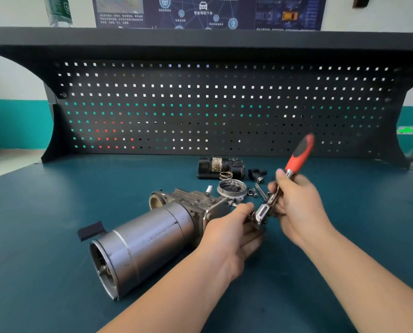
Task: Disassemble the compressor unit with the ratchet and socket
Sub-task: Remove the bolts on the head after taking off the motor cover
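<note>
The compressor unit (150, 234), a silver cylinder with a finned grey head, lies on its side on the green table (56, 212). My left hand (229, 231) grips the unit's right end, beside the ratchet's chrome head (260, 213). My right hand (297, 200) holds the ratchet by its steel shank, just below the red and black handle (300, 150), which points up and to the right. The socket under the ratchet head is hidden by my fingers.
Removed parts lie behind the unit: a round metal cover (232, 189), a black motor block (221, 168) with a spring (226, 175), a black fitting (257, 175), and several small bolts (254, 192). A black pegboard (224, 106) closes off the back of the table.
</note>
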### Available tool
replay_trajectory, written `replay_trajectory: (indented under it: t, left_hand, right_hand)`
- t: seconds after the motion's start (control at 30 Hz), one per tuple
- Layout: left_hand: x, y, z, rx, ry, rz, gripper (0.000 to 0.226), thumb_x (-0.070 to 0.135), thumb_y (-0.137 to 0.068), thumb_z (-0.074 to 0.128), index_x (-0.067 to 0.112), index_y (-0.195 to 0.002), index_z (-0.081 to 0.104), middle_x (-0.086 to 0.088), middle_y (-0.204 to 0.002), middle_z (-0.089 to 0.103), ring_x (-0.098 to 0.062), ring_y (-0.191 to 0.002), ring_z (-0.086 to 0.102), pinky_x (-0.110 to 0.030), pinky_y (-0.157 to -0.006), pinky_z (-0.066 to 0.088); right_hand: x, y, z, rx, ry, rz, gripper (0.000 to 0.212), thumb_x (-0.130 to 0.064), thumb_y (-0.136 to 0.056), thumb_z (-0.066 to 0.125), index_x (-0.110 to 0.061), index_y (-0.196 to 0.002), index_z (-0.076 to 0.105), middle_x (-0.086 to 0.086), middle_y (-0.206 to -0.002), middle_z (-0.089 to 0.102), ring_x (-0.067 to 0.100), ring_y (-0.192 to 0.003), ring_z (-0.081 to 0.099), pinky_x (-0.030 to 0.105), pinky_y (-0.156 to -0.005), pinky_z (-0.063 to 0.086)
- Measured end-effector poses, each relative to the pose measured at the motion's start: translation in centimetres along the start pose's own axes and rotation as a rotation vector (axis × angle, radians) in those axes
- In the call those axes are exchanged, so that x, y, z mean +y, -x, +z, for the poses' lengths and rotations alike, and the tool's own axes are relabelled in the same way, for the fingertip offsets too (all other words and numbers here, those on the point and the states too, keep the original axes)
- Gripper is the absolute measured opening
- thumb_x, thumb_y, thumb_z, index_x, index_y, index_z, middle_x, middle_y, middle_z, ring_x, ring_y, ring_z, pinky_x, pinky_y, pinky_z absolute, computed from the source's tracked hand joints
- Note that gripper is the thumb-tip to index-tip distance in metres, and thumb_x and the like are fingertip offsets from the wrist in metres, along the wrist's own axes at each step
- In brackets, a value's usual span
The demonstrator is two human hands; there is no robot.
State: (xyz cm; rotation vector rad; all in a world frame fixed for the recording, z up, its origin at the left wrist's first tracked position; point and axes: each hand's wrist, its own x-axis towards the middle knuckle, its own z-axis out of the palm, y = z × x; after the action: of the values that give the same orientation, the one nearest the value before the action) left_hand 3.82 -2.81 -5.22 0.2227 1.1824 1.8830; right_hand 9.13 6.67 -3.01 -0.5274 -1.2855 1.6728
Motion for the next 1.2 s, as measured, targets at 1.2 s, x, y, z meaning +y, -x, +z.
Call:
replay_trajectory:
  t: [1.2]
  left_hand:
    - [-0.1,0.1,0.1,0.016,0.003,0.01,0.012,0.017,-0.087,0.064,0.005,-0.089,0.065,-0.011,-0.071,0.069,-0.021,-0.066,0.066,-0.025,-0.055,0.057]
  right_hand:
    - [0.1,-0.1,-0.2,0.111,-0.145,0.241,0.023,-0.017,-0.101,0.044,-0.013,-0.078,0.043,0.005,-0.065,0.047,0.001,-0.025,0.027,0.014,-0.028,0.022]
